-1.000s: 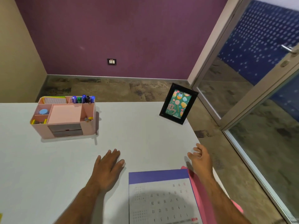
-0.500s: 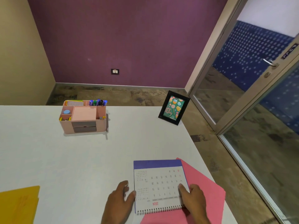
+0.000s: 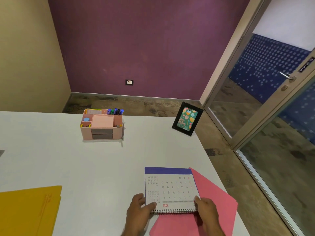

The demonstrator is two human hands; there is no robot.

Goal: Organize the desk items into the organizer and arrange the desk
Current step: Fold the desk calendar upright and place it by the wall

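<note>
A spiral-bound desk calendar lies at the near right of the white desk, partly over a pink folder. My left hand grips the calendar's near left corner, thumb on top. My right hand grips its near right corner by the spiral. A pink organizer stands near the far edge, with pens, a pink note pad and small items in its compartments.
A black picture frame stands at the far right corner of the desk. A yellow folder lies at the near left. The desk's right edge runs close to the pink folder, with a glass door beyond it.
Both hands drew back from the desk top and took hold of the calendar's near corners. The view has pulled back, so the yellow folder now shows.
</note>
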